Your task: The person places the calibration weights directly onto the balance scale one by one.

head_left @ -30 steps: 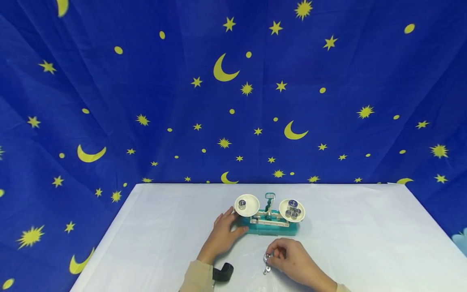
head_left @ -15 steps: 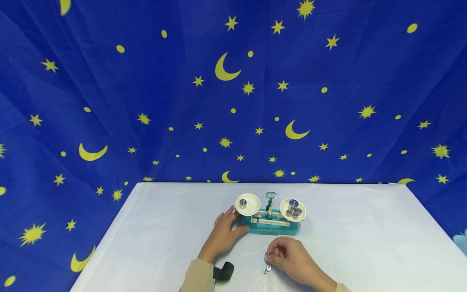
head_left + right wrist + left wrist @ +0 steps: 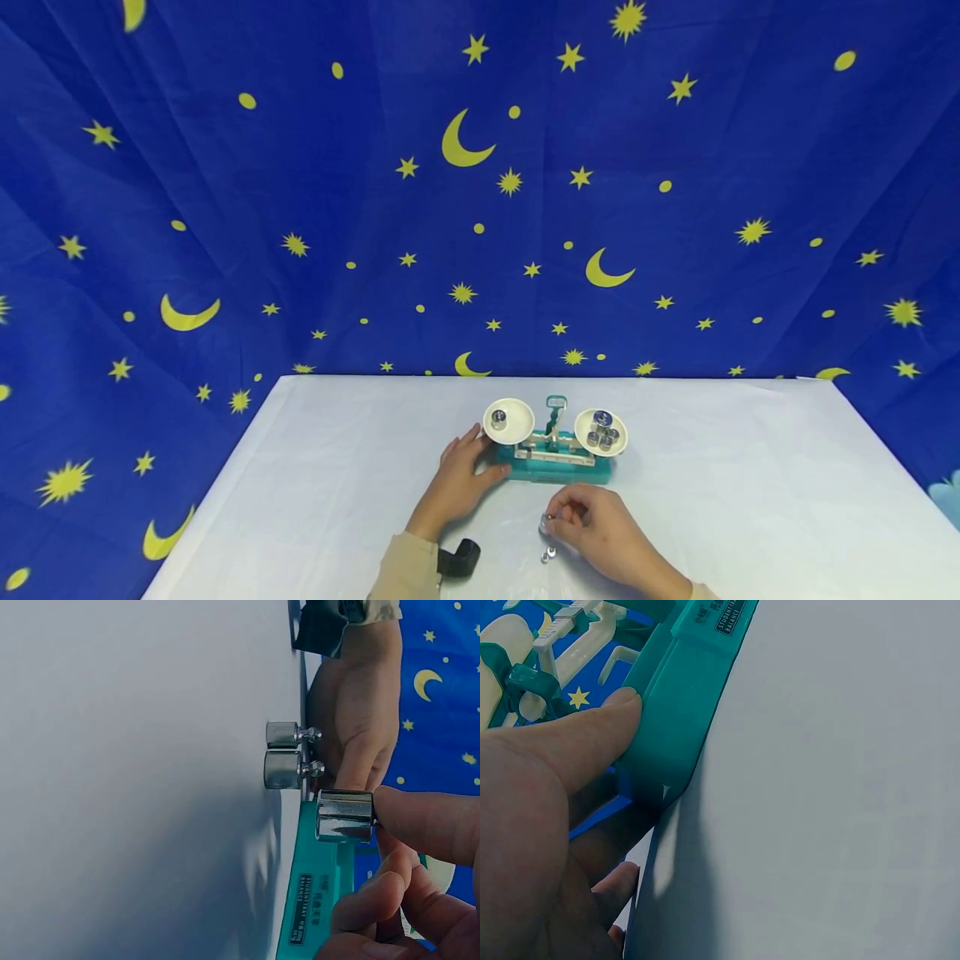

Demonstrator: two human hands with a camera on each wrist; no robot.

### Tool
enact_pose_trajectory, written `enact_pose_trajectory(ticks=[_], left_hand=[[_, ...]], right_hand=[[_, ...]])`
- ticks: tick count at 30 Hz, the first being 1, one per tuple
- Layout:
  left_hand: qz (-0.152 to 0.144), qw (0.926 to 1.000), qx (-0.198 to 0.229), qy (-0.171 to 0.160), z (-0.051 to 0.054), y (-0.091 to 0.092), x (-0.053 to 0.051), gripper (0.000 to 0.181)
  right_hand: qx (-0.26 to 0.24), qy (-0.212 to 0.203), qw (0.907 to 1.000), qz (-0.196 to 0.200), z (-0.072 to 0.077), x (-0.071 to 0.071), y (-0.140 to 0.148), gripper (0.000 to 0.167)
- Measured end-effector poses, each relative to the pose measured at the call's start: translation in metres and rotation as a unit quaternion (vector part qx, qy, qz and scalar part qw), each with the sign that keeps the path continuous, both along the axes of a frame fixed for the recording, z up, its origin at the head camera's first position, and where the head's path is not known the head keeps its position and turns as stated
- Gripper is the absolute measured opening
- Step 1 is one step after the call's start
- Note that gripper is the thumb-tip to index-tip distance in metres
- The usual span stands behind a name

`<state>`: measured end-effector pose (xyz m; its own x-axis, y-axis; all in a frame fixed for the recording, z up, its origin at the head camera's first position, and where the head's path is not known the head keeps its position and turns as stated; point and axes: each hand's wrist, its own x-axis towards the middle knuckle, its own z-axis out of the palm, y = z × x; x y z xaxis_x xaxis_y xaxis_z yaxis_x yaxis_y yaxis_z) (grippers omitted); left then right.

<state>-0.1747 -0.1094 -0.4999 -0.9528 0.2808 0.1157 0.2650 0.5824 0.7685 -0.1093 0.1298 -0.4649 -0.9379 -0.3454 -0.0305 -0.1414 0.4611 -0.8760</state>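
Note:
A teal balance scale (image 3: 555, 471) with two white pans stands on the table. My left hand (image 3: 456, 487) grips the left end of its base, the thumb (image 3: 604, 724) pressed on the base's near edge. My right hand (image 3: 600, 533) pinches a shiny cylindrical weight (image 3: 345, 816) by its knob between thumb and fingertips, just off the table. Beside it two smaller weights (image 3: 283, 769) stand upright on the table. The left pan (image 3: 517, 429) carries one weight (image 3: 498, 419). In the right pan (image 3: 585, 427) stand several weights (image 3: 602, 437), one larger than the others.
The white tabletop (image 3: 750, 483) reaches back to a blue cloth (image 3: 675, 208) with yellow moons and stars. A black device (image 3: 460, 559) sits at the left wrist, beside the beige sleeve (image 3: 408, 567).
My right hand has shifted slightly up and left with its weight, away from the two small weights. The left hand keeps its place on the base.

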Motion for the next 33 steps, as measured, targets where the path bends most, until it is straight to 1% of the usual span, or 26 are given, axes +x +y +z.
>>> enact_pose_trajectory(ticks=[10, 19, 26, 33], left_hand=[[-0.003, 1.0, -0.001, 0.004, 0.001, 0.0, 0.0, 0.062], [-0.002, 1.0, -0.001, 0.009, 0.0, 0.0, -0.001, 0.063], [-0.004, 1.0, 0.0, 0.006, -0.001, 0.0, -0.001, 0.064], [-0.001, 1.0, -0.003, 0.006, 0.0, 0.0, 0.0, 0.064]], right_hand=[[-0.003, 0.037, 0.9993, -0.006, 0.007, -0.001, -0.004, 0.012], [-0.001, 0.043, 0.9989, -0.015, 0.015, -0.003, -0.008, 0.011], [0.0, 0.063, 0.9977, -0.025, 0.021, -0.004, -0.013, 0.01], [0.0, 0.073, 0.9968, -0.033, 0.027, -0.005, -0.016, 0.008]])
